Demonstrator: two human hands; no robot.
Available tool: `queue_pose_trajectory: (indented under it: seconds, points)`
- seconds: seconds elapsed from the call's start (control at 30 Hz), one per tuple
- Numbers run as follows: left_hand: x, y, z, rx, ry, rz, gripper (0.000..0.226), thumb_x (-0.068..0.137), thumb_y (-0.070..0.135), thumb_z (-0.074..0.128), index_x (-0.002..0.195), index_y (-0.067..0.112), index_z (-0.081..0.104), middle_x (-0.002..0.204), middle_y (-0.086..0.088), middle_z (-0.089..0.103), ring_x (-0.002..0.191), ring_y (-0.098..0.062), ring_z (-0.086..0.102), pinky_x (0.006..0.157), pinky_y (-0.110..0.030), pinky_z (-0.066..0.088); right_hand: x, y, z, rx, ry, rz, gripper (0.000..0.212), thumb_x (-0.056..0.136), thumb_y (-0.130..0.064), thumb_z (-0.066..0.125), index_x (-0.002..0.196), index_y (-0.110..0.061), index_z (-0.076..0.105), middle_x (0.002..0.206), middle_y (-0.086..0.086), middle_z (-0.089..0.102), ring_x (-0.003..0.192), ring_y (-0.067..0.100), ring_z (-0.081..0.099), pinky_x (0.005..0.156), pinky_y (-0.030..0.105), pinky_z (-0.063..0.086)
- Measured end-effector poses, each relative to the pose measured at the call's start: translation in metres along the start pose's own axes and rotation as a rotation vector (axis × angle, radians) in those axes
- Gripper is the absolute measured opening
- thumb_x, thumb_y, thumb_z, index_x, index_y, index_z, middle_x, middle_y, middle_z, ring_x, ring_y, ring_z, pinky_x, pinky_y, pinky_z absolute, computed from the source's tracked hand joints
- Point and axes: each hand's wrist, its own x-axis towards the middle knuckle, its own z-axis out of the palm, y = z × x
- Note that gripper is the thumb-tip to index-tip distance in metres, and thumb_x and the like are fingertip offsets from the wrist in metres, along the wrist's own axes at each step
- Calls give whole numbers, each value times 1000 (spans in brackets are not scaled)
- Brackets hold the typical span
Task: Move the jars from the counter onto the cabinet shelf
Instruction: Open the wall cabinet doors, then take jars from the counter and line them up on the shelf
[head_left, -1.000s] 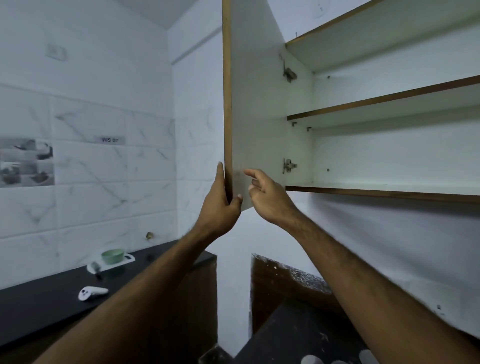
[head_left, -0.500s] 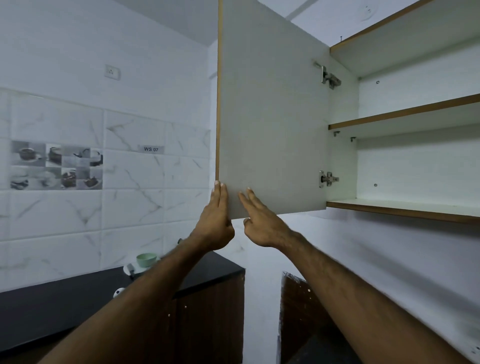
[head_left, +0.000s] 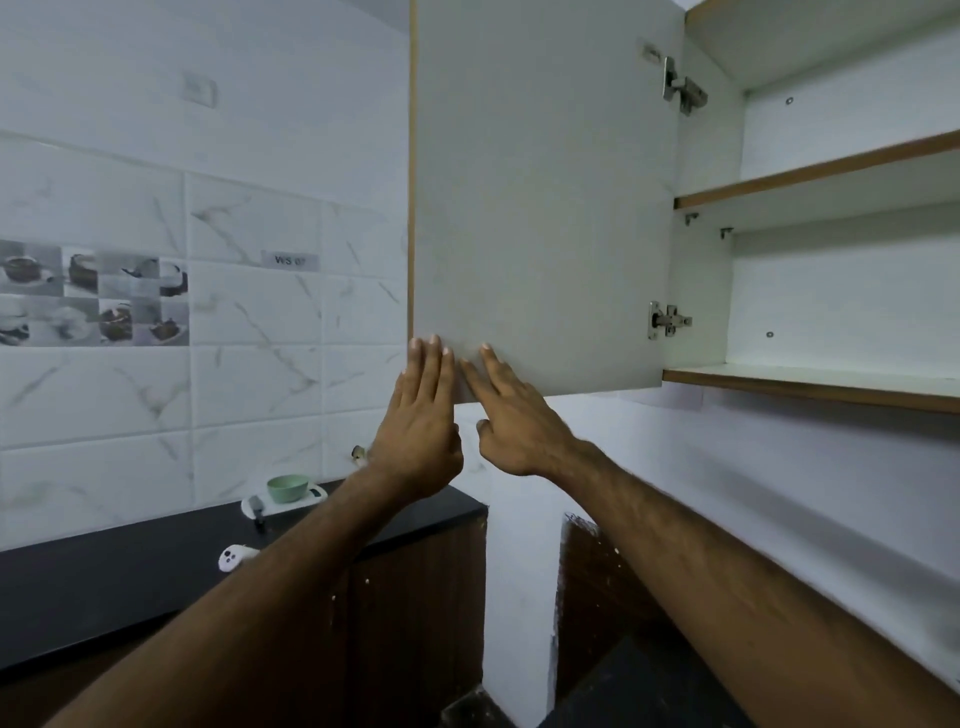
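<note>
The wall cabinet's door (head_left: 535, 197) stands swung wide open to the left. My left hand (head_left: 423, 415) lies flat, fingers together, against the door's lower left corner. My right hand (head_left: 511, 415) rests beside it, fingertips touching the door's bottom edge. Neither hand holds anything. The cabinet's lower shelf (head_left: 810, 384) and upper shelf (head_left: 815, 176) are bare. No jars are in view.
A black counter (head_left: 130, 571) runs along the tiled wall at left. On it sit a green bowl (head_left: 287, 487) on a white tray (head_left: 249, 506) and a white controller (head_left: 234, 557). Dark wooden base cabinets (head_left: 421, 597) stand below. A second dark counter (head_left: 623, 691) lies at bottom right.
The door has swung further open to the left. My left hand went from gripping its edge to lying flat on its inner face; my right hand followed along the bottom edge.
</note>
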Motion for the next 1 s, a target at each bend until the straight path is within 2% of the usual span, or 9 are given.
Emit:
queue_pose_trajectory:
  seconds: [0.1, 0.17, 0.3, 0.4, 0.53, 0.67, 0.77, 0.9, 1.0]
  points:
    - [0, 2, 1, 20, 74, 52, 90, 83, 8, 60, 153, -11, 7, 162, -30, -3, 151, -46, -9, 126, -49, 1, -3, 0, -12, 34, -19, -26, 79, 95, -17, 51, 162, -19, 8, 168, 5, -11, 156, 20, -2, 125, 38, 13]
    - [-3, 4, 5, -3, 94, 58, 90, 83, 13, 63, 152, -14, 12, 162, -32, 3, 151, -49, -3, 125, -52, 5, -10, 5, -21, 100, -30, -29, 75, 96, -17, 54, 161, -15, 16, 169, 7, -2, 155, 19, 4, 124, 32, 15]
    - [-21, 15, 29, -115, 156, 39, 91, 86, 37, 51, 158, 1, 9, 166, -22, 2, 153, -41, -4, 123, -53, 3, -42, 34, -22, 220, 45, 54, 65, 97, -31, 55, 157, -23, 30, 167, 1, 19, 151, 16, 23, 118, 31, 22]
    - [-47, 39, 62, -265, 159, 123, 84, 90, 41, 49, 159, 11, 11, 168, -13, 4, 155, -34, -4, 124, -49, 0, -95, 65, 2, 195, 48, 156, 61, 95, -41, 56, 152, -29, 38, 160, -6, 34, 140, 14, 42, 113, 38, 38]
    - [-97, 84, 137, -470, -100, 166, 81, 90, 35, 59, 157, 11, 22, 166, -12, 18, 155, -31, 7, 124, -50, 8, -185, 100, 55, 191, -100, 375, 64, 89, -45, 62, 148, -32, 41, 153, -8, 42, 130, 16, 53, 106, 42, 45]
    - [-157, 129, 217, -711, -445, 68, 77, 88, 27, 66, 155, 11, 32, 160, -12, 35, 151, -32, 24, 121, -46, 27, -267, 127, 108, 114, -326, 569, 70, 87, -44, 67, 150, -27, 41, 153, -4, 43, 135, 20, 48, 109, 38, 42]
    - [-198, 155, 265, -790, -713, -51, 76, 89, 29, 68, 154, 18, 32, 157, -6, 41, 146, -25, 36, 118, -40, 33, -313, 146, 138, 87, -506, 701, 74, 87, -46, 67, 152, -26, 38, 154, -1, 42, 135, 22, 48, 109, 41, 41]
    - [-231, 174, 312, -805, -962, -187, 71, 89, 28, 69, 152, 23, 35, 152, -3, 47, 136, -21, 48, 112, -39, 42, -348, 173, 176, 63, -679, 783, 78, 85, -49, 67, 153, -26, 35, 156, 2, 40, 139, 24, 43, 112, 46, 37]
    - [-242, 182, 340, -823, -1069, -307, 64, 90, 25, 68, 149, 22, 41, 145, -5, 54, 126, -22, 57, 105, -38, 49, -359, 190, 204, 44, -743, 764, 82, 83, -55, 66, 152, -25, 35, 153, 3, 42, 137, 24, 45, 111, 45, 34]
